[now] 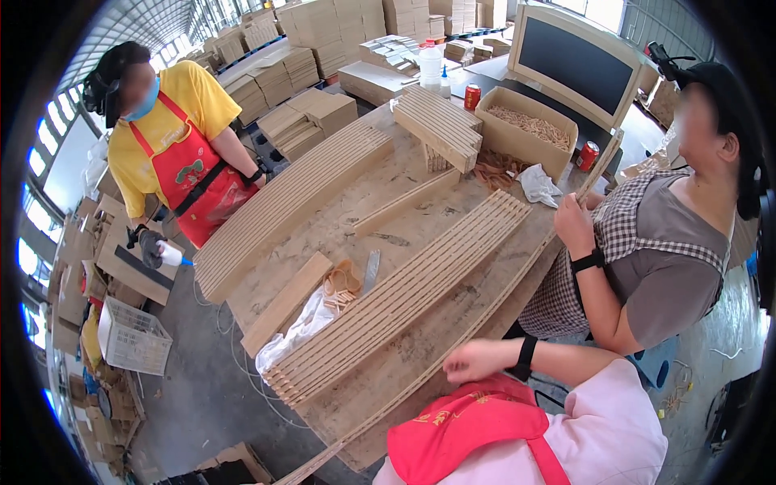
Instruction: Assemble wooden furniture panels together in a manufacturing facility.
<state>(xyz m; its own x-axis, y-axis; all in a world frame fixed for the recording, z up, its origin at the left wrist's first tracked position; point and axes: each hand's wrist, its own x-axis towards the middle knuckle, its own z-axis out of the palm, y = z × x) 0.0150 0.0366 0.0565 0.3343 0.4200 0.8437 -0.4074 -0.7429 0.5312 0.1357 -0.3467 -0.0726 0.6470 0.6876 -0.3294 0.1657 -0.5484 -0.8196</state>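
Note:
My right hand [478,361] comes in from the lower right with a black band on the wrist. Its fingers are curled; what they hold, if anything, is hidden. Right beside the fingers runs a long, thin wooden strip [428,374], laid along the near side of the table. My left hand does not show. Beyond the strip lies a row of slotted wooden slats [404,291] packed side by side. Small wooden dowels [339,301] rest on a white cloth [305,330] behind the slats, near a plain board [287,303] and a metal ruler-like piece [372,271].
A co-worker [655,242] at the right handles the strip's far end. Another co-worker [190,153], across the table [323,218], holds a white bottle [171,254]. A box of dowels [529,125], red cans [473,97], stacked slats [440,125] and a monitor [574,61] stand at the back.

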